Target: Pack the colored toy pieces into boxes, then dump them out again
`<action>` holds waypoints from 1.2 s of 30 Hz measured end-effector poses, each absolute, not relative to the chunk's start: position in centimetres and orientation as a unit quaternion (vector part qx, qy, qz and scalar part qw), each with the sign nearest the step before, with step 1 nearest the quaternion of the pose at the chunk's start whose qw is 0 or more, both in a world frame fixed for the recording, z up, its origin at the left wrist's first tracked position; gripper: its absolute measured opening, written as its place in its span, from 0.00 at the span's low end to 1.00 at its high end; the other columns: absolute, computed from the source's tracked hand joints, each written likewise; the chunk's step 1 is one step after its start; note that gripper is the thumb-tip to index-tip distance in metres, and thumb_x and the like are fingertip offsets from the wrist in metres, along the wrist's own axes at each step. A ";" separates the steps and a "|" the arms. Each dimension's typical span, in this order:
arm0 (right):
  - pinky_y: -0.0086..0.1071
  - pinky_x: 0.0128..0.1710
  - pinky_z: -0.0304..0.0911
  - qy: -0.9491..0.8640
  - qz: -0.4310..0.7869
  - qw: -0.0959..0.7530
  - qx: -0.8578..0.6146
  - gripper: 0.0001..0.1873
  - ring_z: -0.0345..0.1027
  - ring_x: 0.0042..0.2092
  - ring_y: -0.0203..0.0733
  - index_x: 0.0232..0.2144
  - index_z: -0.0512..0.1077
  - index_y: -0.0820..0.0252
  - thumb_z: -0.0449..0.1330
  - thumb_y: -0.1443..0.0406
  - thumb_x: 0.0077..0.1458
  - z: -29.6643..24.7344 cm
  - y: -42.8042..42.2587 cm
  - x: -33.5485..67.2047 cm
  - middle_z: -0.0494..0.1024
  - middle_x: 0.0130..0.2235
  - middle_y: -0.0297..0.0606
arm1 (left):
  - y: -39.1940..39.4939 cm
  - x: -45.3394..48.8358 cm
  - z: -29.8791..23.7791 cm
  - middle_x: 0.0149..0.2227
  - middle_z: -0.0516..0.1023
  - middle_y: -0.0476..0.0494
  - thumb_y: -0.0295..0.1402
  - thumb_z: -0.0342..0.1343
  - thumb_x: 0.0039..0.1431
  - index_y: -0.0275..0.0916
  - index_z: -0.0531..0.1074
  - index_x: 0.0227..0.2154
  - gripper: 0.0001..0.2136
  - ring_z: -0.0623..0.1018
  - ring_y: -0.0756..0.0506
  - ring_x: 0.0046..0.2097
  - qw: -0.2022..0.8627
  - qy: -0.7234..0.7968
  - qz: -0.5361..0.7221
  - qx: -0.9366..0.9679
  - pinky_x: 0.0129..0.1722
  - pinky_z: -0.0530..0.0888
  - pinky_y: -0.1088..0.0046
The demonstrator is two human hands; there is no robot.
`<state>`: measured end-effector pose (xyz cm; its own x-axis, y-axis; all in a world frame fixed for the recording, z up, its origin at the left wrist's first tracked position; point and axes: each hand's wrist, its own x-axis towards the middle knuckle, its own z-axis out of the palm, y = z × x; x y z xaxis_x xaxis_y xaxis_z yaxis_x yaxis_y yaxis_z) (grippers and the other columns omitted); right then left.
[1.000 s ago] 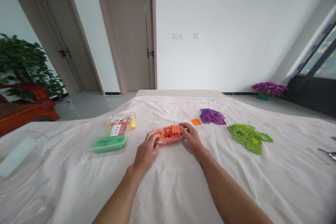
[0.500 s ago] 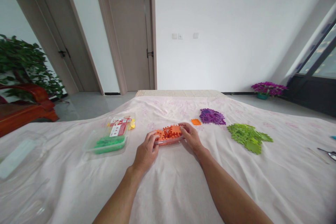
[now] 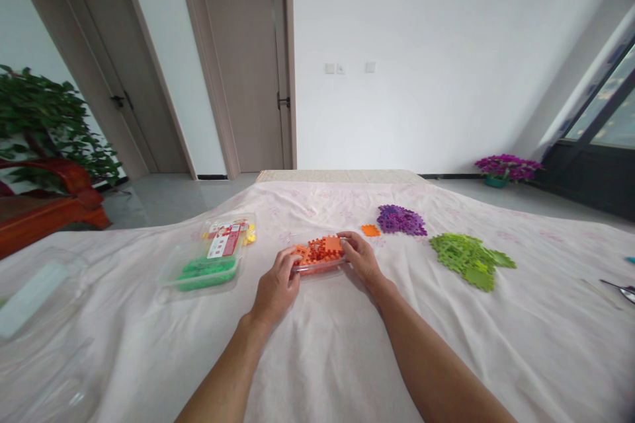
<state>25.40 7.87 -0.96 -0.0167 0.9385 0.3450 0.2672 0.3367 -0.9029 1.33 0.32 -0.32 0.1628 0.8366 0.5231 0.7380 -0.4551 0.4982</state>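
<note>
Orange interlocking plastic pieces [image 3: 323,249] fill a clear plastic box [image 3: 321,269] in the middle of the table. My left hand [image 3: 278,281] closes on the box's left end, fingertips over the rim beside the pieces. At the right end, my right hand [image 3: 362,258] grips the box, its thumb by a flat orange square [image 3: 334,244]. One loose orange piece [image 3: 370,230] lies on the cloth just beyond my right hand. The undersides of both hands are hidden.
Purple pieces [image 3: 401,220] and lime green pieces [image 3: 471,261] lie in piles to the right. On the left stand a clear box of green pieces [image 3: 207,273] and a labelled box [image 3: 223,240] with yellow pieces. Clear packaging [image 3: 34,297] lies far left; glasses [image 3: 620,289] far right.
</note>
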 end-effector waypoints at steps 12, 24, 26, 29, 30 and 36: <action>0.31 0.32 0.67 -0.636 0.319 0.512 -0.482 0.18 0.72 0.34 0.40 0.45 0.73 0.57 0.54 0.55 0.58 -0.9 7.9 25.4 0.79 0.37 0.37 | 0.4 1.2 -0.5 0.59 0.68 0.44 0.21 0.51 0.58 0.45 0.67 0.49 0.18 0.78 0.46 0.50 0.065 0.513 0.391 0.761 0.46 0.78 0.68; 0.31 0.32 0.67 -0.634 0.325 0.513 -0.479 0.18 0.72 0.35 0.41 0.45 0.73 0.57 0.54 0.54 0.58 -1.1 8.1 25.4 0.78 0.37 0.38 | 0.4 1.2 -0.5 0.59 0.68 0.45 0.21 0.51 0.58 0.45 0.67 0.49 0.17 0.77 0.46 0.52 0.063 0.516 0.389 0.761 0.47 0.78 0.68; 0.31 0.32 0.67 -0.634 0.326 0.511 -0.480 0.19 0.72 0.35 0.40 0.45 0.73 0.58 0.54 0.54 0.58 -1.1 8.0 25.4 0.78 0.37 0.38 | 0.5 1.2 -0.6 0.59 0.68 0.45 0.21 0.51 0.58 0.46 0.67 0.49 0.18 0.77 0.46 0.52 0.062 0.515 0.390 0.761 0.47 0.78 0.68; 0.30 0.32 0.67 -0.635 0.324 0.510 -0.481 0.19 0.72 0.35 0.40 0.46 0.73 0.57 0.54 0.55 0.59 -1.1 8.0 25.4 0.78 0.37 0.37 | 0.5 1.2 -0.6 0.59 0.68 0.45 0.21 0.51 0.58 0.45 0.67 0.49 0.18 0.77 0.46 0.51 0.060 0.509 0.395 0.763 0.47 0.78 0.69; 0.30 0.32 0.67 -0.636 0.323 0.510 -0.482 0.18 0.72 0.35 0.40 0.46 0.73 0.57 0.54 0.55 0.59 -1.1 7.9 25.4 0.78 0.37 0.37 | 0.5 1.2 -0.6 0.59 0.68 0.44 0.21 0.51 0.58 0.45 0.67 0.49 0.18 0.77 0.46 0.51 0.060 0.508 0.396 0.763 0.46 0.78 0.69; 0.30 0.33 0.67 -0.638 0.316 0.507 -0.486 0.19 0.71 0.34 0.39 0.46 0.72 0.57 0.53 0.54 0.59 -1.0 7.9 25.3 0.78 0.36 0.36 | 0.4 1.2 -0.5 0.59 0.68 0.45 0.21 0.51 0.58 0.45 0.67 0.48 0.18 0.77 0.46 0.51 0.061 0.508 0.396 0.762 0.46 0.78 0.69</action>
